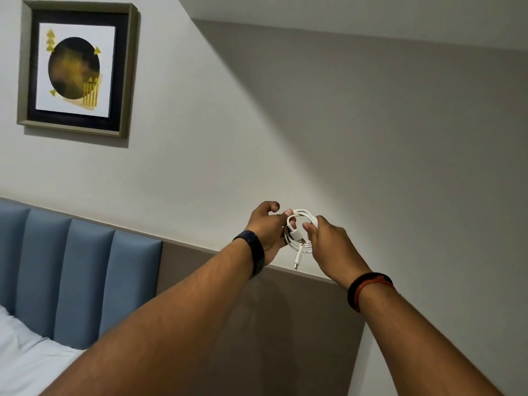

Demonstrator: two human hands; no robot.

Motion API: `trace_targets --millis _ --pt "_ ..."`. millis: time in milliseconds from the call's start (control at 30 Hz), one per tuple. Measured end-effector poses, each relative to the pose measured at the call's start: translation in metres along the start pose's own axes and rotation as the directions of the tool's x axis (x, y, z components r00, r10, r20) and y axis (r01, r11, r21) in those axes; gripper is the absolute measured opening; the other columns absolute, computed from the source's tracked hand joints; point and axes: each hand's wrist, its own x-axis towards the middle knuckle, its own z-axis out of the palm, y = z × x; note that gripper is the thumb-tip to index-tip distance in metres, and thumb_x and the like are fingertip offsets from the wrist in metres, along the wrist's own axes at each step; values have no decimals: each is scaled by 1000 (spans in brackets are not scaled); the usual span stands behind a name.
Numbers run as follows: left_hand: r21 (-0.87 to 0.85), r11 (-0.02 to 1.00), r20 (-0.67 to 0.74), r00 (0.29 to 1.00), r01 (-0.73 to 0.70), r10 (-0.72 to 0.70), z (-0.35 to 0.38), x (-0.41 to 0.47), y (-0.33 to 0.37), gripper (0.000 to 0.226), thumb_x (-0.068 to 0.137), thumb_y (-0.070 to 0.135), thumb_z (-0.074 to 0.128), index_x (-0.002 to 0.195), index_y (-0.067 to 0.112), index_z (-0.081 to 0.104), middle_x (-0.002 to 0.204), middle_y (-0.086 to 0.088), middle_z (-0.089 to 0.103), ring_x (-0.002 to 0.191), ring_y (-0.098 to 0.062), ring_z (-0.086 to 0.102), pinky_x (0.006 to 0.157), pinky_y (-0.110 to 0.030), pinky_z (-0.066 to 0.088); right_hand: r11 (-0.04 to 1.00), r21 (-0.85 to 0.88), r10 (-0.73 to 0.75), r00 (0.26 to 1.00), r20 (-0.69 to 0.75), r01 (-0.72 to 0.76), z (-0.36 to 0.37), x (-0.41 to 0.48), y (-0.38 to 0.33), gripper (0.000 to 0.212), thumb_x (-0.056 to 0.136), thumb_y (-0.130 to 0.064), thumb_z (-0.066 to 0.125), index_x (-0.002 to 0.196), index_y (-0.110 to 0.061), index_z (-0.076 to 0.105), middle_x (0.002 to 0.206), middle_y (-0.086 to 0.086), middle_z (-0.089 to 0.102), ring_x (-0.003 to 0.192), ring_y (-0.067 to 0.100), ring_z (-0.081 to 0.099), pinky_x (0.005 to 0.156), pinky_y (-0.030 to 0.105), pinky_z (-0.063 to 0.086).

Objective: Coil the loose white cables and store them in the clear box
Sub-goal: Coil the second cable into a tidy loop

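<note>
Coiled white cable (pixel 305 214) held up in the air between two hands, in front of a pale wall (pixel 314 124).
The coil's left side is gripped by the left hand (pixel 267 231), with fingers curled through the loops; its right side is pinched by the right hand (pixel 333 248). One plug end (pixel 297 261) is left hanging below. A framed picture (pixel 75 70) and a blue padded headboard (pixel 71 275) are seen at left.

A bed (pixel 20 370) shows in the lower left corner. A rumpled white sheet (pixel 43 352) covers it, below a blue padded headboard (pixel 71 278).
</note>
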Motion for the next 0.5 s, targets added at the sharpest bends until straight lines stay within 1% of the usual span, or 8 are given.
trace_targets --millis 67,133,233,300,400,500 --pt "-27 1000 64 998 9 -7 -1 -2 -1 13 95 7 48 89 15 39 78 -10 54 55 -17 53 53 -27 51 999 43 30 1000 -4 -30 -1 1 2 27 100 -35 31 93 -14 46 74 2 54 61 12 49 50 25 34" --pt "-41 999 168 986 2 5 -3 -7 -4 14 92 11 55 92 13 41 80 -12 56 60 -22 58 60 -32 54 994 90 70 998 -5 -69 -2 2 6 27 100 -32 33 95 -12 50 76 3 56 64 13 52 52 26 36" --pt "126 987 256 965 -101 66 -7 -12 -10 34 81 3 68 99 13 41 86 -15 58 69 -25 60 67 -34 55 991 89 98 995 7 -98 -1 1 12 24 100 -28 35 101 -12 53 79 1 55 64 7 50 51 20 35" --pt "171 977 268 960 -125 77 -9 -13 -11 40 78 -2 69 102 14 42 86 -16 61 67 -24 62 66 -33 55 990 91 106 994 -1 -106 2 -1 13 27 101 -30 33 101 -12 53 80 2 55 64 8 51 52 22 37" --pt "86 993 297 953 -83 54 -13 -12 -6 40 81 0 66 112 13 43 74 -11 67 64 -21 63 63 -31 54 994 63 86 996 -36 -84 3 -3 14 31 100 -35 30 100 -12 51 75 3 56 65 18 54 56 30 39" --pt "65 998 360 933 -28 3 -21 -10 -2 47 84 -1 62 125 16 46 69 -9 66 63 -19 63 67 -32 54 998 -32 50 998 -30 -51 1 -5 14 32 100 -37 29 103 -13 49 76 3 54 69 24 53 60 31 37"
